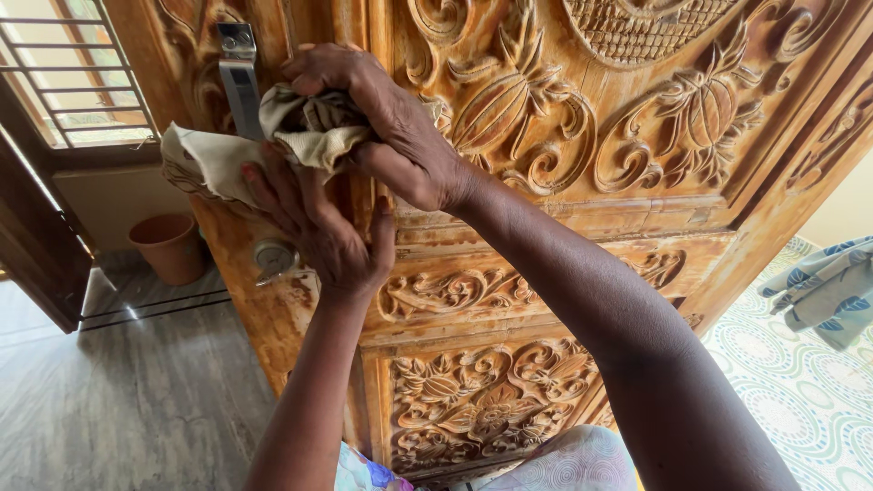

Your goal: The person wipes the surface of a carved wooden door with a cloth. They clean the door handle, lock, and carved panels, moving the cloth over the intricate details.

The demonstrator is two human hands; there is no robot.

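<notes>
Cloth [273, 145], beige and crumpled, sits bunched against the edge of a carved wooden door [564, 209], wrapped around the lower part of a metal door handle [240, 77]. Both hands are on it. The right hand [391, 127] comes in from above and to the right, its grip closed over the top of the cloth, fingers curled and pressing the fabric against the handle and the wood. The left hand [318, 227] reaches up from below, palm toward the door, its fingers spread and lying flat on the underside of the cloth, cupping it rather than pinching. A loose fold hangs out to the left, past the door's edge.

Just beneath the left hand, a round metal lock piece [273, 257] shows on the door edge. The door face is covered in deep floral and scroll carving, glossy and amber-brown. To the left, on a grey tiled floor [118, 400], a terracotta pot [170, 245] stands near a barred window [68, 73]. At the far right, a blue-patterned fabric [827, 286] lies over a green-patterned floor.
</notes>
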